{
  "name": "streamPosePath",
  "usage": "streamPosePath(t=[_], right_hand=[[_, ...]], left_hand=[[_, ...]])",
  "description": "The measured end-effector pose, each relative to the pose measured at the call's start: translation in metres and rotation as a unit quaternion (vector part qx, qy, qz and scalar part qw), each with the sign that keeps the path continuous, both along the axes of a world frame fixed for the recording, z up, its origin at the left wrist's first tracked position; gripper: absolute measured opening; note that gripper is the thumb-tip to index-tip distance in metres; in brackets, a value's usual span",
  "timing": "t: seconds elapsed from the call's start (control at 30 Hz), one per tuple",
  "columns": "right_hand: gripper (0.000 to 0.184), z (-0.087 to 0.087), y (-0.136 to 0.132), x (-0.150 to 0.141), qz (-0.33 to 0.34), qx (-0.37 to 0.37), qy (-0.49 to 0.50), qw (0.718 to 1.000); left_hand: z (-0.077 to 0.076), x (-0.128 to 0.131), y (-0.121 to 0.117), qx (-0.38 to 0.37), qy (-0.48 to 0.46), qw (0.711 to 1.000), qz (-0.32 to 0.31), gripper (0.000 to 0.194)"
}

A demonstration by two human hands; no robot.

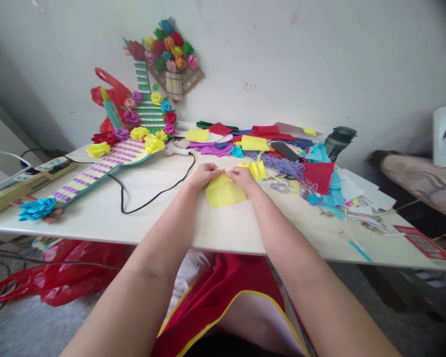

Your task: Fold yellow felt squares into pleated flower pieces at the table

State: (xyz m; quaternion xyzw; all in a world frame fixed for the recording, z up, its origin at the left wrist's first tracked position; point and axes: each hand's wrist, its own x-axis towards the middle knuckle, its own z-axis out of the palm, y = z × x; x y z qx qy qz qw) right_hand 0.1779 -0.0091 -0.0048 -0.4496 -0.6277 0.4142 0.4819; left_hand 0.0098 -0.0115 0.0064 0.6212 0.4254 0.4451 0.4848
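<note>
A square of yellow crepe paper hangs between my two hands above the white table. My left hand pinches its top edge on the left. With fingertips pressed together, my right hand grips the same edge a short way to the right. Just behind the right hand lie crimped strips of yellow paper. A white glue gun with a black cord rests farther back on the left.
Stacked coloured paper, a tangle of purple yarn and a dark bottle line the back. On the left lie a flower-trimmed guitar-shaped craft and a power strip. The table's front edge runs below my forearms.
</note>
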Motion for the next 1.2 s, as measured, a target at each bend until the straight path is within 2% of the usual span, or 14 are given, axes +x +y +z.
streamPosePath(t=[0.23, 0.5, 0.63, 0.93, 1.1, 1.2], right_hand=[[0.02, -0.0001, -0.0004, -0.0015, 0.019, -0.019, -0.002, 1.0], [0.024, 0.0, 0.0014, 0.0033, 0.016, -0.089, 0.04, 0.995], [0.021, 0.0025, 0.0011, 0.0043, -0.002, -0.072, 0.022, 0.997], [0.026, 0.0009, 0.0018, 0.004, 0.007, -0.066, 0.027, 0.997], [0.028, -0.0014, 0.0046, 0.005, 0.0, -0.061, 0.033, 0.998], [0.028, -0.0013, 0.0047, 0.005, 0.0, -0.066, 0.042, 0.997]], left_hand=[[-0.0033, -0.0015, 0.003, 0.016, -0.002, 1.0, -0.022, 0.036], [-0.0045, -0.0042, 0.0063, 0.006, -0.036, 0.999, 0.015, 0.032], [-0.0037, -0.0047, 0.0063, 0.008, -0.031, 0.999, 0.017, 0.033], [-0.0043, -0.0049, 0.0069, 0.015, 0.011, 1.0, 0.021, 0.037], [-0.0052, -0.0045, 0.0094, 0.012, -0.033, 0.998, 0.049, 0.035], [-0.0042, -0.004, 0.0081, -0.01, -0.051, 0.998, 0.021, 0.033]])
